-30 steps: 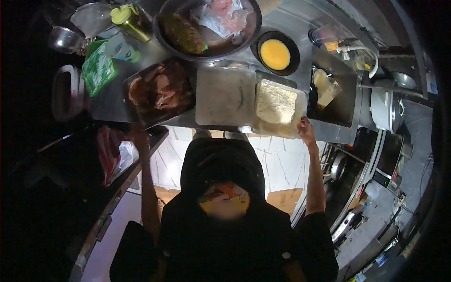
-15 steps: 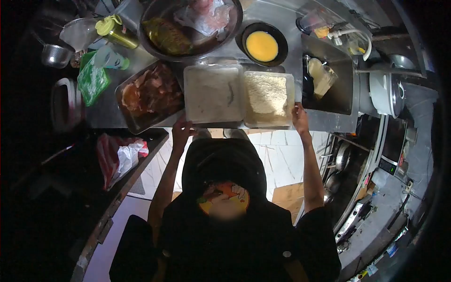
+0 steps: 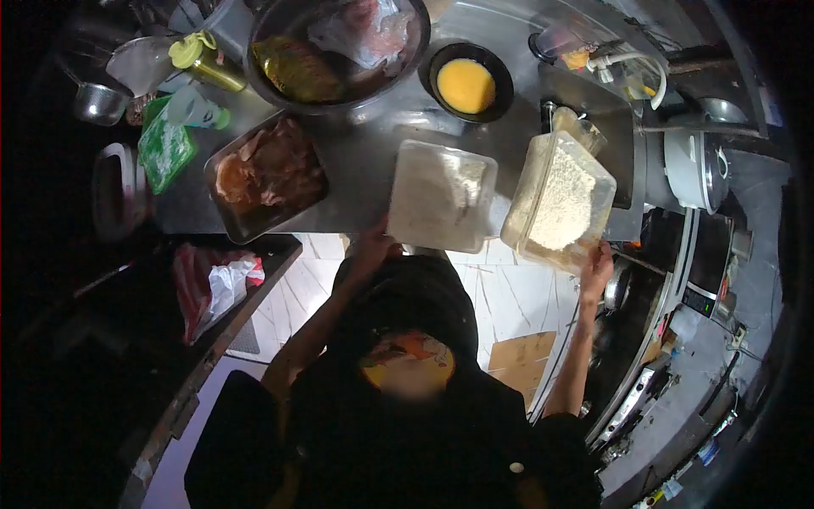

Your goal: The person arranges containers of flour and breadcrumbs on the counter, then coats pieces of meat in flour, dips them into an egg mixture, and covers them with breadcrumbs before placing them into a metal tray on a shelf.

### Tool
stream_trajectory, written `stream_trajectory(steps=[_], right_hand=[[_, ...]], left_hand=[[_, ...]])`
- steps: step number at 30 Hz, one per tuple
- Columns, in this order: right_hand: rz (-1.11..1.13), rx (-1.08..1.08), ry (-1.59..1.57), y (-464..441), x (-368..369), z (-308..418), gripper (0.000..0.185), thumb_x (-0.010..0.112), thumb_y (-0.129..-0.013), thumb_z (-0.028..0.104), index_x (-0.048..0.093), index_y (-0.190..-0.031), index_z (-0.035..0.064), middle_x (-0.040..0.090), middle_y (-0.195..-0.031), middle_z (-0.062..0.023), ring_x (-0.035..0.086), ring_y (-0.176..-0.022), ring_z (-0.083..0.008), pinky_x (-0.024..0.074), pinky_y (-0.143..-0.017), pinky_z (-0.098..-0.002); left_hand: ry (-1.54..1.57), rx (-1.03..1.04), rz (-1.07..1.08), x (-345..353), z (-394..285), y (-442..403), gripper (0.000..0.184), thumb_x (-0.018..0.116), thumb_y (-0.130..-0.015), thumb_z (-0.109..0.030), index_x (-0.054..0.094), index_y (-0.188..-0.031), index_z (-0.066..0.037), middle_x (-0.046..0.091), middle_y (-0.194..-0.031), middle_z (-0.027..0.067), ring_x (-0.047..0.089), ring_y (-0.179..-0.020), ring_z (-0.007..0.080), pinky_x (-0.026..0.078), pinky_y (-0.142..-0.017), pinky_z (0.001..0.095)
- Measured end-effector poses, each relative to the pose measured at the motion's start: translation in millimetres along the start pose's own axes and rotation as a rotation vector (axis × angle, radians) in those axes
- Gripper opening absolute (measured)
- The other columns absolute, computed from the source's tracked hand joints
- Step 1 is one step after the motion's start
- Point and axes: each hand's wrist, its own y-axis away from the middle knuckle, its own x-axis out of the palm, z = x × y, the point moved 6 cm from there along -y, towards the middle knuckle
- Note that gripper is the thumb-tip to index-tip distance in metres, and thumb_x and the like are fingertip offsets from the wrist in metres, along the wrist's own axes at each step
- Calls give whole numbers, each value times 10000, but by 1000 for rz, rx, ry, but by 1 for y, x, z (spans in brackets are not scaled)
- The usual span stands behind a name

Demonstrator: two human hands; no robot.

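My right hand (image 3: 597, 270) grips the near right corner of a clear container of pale flour (image 3: 564, 199), which is lifted and tilted beside the sink. At the near left corner of a flat translucent container (image 3: 437, 195), my left hand (image 3: 375, 248) has its fingers closed on the edge. That container reaches past the counter's front edge. Left of it, a dark metal tray of raw meat (image 3: 270, 174) rests on the steel counter (image 3: 356, 182). Behind them sits a black bowl of yellow liquid (image 3: 466, 86).
A large metal bowl (image 3: 386, 95) at the back holds a green-brown item and a plastic bag. The sink (image 3: 623, 161) is at the right. A yellow-lidded bottle (image 3: 208, 64) and green bag (image 3: 165, 151) lie left. A red and white bag (image 3: 216, 288) is nearer.
The flour container has moved right and become tilted with my right hand. The flat container has shifted right and nearer, with my left hand at its corner. The two containers are now apart.
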Motion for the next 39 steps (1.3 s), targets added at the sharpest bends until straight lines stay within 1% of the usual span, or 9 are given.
stream_trajectory(steps=[11,18,20,25,27,30,33,35,39], right_hand=[[222,-87,-177,4,96,127,303,556,-855,33,528,-1154,-3,641,-763,-114,603,-681,-112,492,-581,-276],[354,-86,-109,31,217,150,236,484,-861,95,566,-1081,72,661,-776,-156,658,-703,-312,514,-606,-399],[336,-133,-190,37,233,157,239,499,-851,104,563,-1078,66,646,-761,-184,640,-689,-353,497,-600,-445],[272,-229,-87,53,247,151,275,519,-862,134,555,-1112,26,642,-786,-205,640,-711,-358,491,-627,-445],[321,11,-544,49,230,122,315,544,-865,140,543,-1155,16,651,-840,-166,636,-795,-265,499,-657,-385],[98,69,-460,26,144,88,353,528,-845,61,541,-1195,16,567,-1130,-104,543,-1016,-203,432,-861,-306],[-403,-319,420,2,112,-1,361,554,-826,45,545,-1186,22,597,-1010,-155,586,-803,-192,476,-695,-317],[152,234,-272,-15,165,-119,419,550,-839,85,490,-1248,14,575,-912,-90,536,-736,-189,498,-604,-307],[139,17,-27,-24,170,-84,411,494,-879,114,475,-1282,36,536,-865,-53,524,-719,-158,496,-586,-291]], left_hand=[[460,-139,302,150,104,-73,169,576,-860,-48,579,-1005,39,640,-914,129,654,-822,210,568,-718,293],[140,-6,486,149,-2,-4,377,644,-849,-130,477,-1167,-17,595,-1025,132,623,-918,274,554,-790,401],[-582,922,632,128,-11,14,353,676,-809,-153,571,-1136,-74,605,-1110,98,582,-1024,295,499,-864,427],[-505,433,487,42,-32,28,455,563,-898,-303,458,-1229,-10,567,-1190,144,610,-1008,253,507,-877,345],[410,-124,393,28,-15,15,369,575,-887,-232,516,-1187,-27,576,-1158,143,592,-1002,274,497,-867,355],[447,-175,316,26,-9,13,377,522,-930,-238,471,-1209,11,571,-1147,163,598,-1002,258,492,-891,355],[329,1,311,24,-9,9,374,510,-938,-262,483,-1193,10,581,-1120,171,610,-982,260,516,-850,361],[172,196,302,22,-21,10,387,514,-934,-281,487,-1188,9,588,-1098,182,622,-958,267,543,-806,365],[389,-8,332,25,-23,15,386,521,-928,-233,478,-1213,25,585,-1118,158,611,-997,264,520,-865,345]])
